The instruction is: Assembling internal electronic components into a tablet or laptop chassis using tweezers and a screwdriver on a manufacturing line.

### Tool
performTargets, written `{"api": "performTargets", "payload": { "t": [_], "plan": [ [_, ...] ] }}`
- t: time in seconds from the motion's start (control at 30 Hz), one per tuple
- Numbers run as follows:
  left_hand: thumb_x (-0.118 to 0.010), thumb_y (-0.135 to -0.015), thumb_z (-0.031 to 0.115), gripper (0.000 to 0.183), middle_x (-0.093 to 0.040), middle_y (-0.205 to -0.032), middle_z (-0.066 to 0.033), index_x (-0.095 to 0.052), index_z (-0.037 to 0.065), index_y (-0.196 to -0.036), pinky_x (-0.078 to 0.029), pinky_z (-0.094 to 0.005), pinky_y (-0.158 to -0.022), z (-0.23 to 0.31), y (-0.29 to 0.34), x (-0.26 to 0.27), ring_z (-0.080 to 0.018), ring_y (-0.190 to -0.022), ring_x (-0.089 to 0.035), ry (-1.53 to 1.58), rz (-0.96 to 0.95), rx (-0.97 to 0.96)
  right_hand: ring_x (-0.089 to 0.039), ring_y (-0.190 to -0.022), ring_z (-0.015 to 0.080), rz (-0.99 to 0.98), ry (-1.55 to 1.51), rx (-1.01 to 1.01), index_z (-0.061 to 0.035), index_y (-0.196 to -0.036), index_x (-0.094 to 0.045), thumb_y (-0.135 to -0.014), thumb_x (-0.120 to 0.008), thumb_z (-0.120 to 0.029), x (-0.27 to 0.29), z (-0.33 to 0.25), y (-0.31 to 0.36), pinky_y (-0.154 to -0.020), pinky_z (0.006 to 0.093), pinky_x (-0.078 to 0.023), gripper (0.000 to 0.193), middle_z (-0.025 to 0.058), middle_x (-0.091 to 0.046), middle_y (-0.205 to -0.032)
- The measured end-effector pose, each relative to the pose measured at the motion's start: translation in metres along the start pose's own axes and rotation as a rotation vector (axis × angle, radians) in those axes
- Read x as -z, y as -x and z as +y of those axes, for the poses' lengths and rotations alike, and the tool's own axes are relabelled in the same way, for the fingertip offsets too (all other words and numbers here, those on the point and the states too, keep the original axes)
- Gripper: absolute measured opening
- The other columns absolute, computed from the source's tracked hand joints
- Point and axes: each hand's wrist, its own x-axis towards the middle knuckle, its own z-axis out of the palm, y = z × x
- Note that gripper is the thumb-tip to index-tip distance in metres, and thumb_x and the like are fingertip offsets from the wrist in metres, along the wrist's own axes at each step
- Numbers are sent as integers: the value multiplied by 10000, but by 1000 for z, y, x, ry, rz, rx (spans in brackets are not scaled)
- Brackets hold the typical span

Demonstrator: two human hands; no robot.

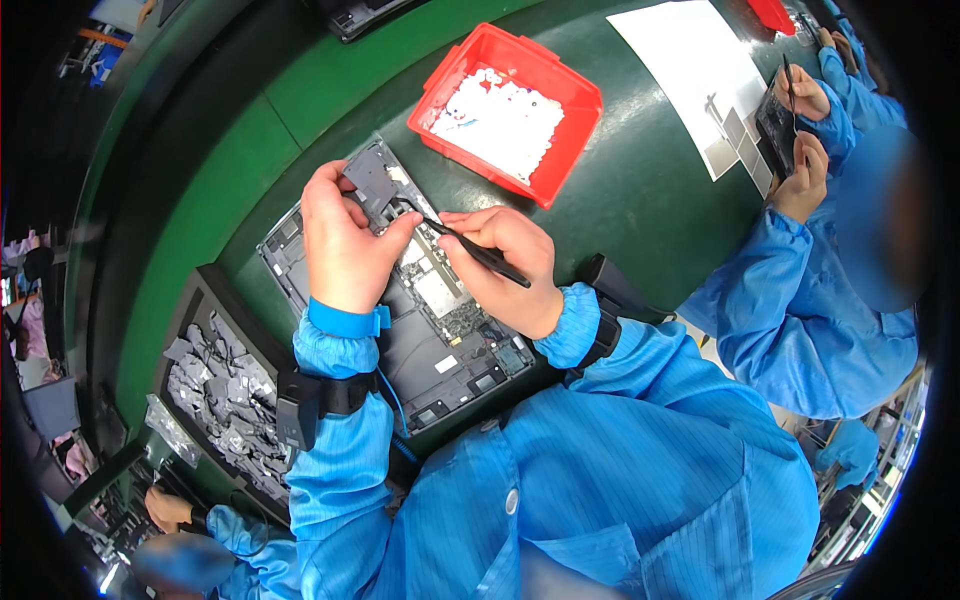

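Note:
An opened laptop base [400, 350] lies at an angle before me, its circuit board and inner parts exposed. My right hand [510, 265] pinches black tweezers [487, 257], whose tip points at the upper part of the board. Opposite, my left hand [345, 245] rests over the base with curled fingers beside a flat grey part [372, 178] at its far corner. Its thumb reaches close to the tweezers' tip. What lies under those fingers is hidden. A blue wrist strap [345, 318] circles my left wrist, with a thin blue cord running down from it.
A red bin [575, 110] of small white pieces stands beyond the laptop. At left, a black tray [245, 322] holds many grey parts [222, 395], beside a clear plastic bag [170, 428]. A co-worker [800, 300] at right handles a dark device near a white sheet [690, 60]; another person's hand [168, 508] shows lower left.

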Motion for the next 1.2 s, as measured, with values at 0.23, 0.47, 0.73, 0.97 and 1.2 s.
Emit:
{"api": "performTargets", "payload": {
  "t": [0.23, 0.47, 0.73, 0.97, 1.2],
  "plan": [
    [-811, -546, 175, 819, -452, -1081, -163, -408, 2, -1237, -443, -337, -777, 9, -6, 7, -250, -945, -460, -149, 9, -67, -624, -765, 274, 36, -15, 8, -5, -773, -540, -706, -703, -13, 9, -2, 1, -618, 339, -482, 176, 135, -598, -780],
    [-701, -721, 288, 446, -594, -1027, -189, -591, -4, -1039, -437, -404, -842, -25, -16, 51, -343, -944, -547, -526, 109, -242, -553, -994, 347, -527, 211, 306, -102, -870, -570, -673, -730, -223, 65, -46, 22, -871, 451, -465, 281, 114, -586, -916],
    [-512, -867, 368, 399, -615, -759, -194, -624, -1, -763, -461, -458, -669, -26, -26, 51, -378, -736, -583, -684, -230, -107, -373, -1215, 439, -762, 339, 289, -79, -1019, -526, -664, -657, -86, 79, -31, 63, -879, 438, -468, 378, 205, -440, -1254],
    [-371, -921, 515, 602, -624, -1043, -201, -607, -25, -1045, -414, -342, -900, -49, -67, 92, -305, -997, -579, -190, -554, 61, -414, -1178, 432, -640, 104, 345, -68, -1093, -509, -660, -725, -181, 85, -30, 39, -935, 453, -420, 497, 206, -439, -1244],
    [-233, -851, 698, 895, -602, -1080, -206, -537, -98, -1124, -391, -350, -898, -131, -116, 205, -282, -1055, -541, -301, -139, 424, -481, -1072, 383, 21, 573, 335, -83, -993, -543, -685, -728, -236, 65, -14, -32, -929, 489, -357, 390, 155, -546, -1077]
  ]
}}
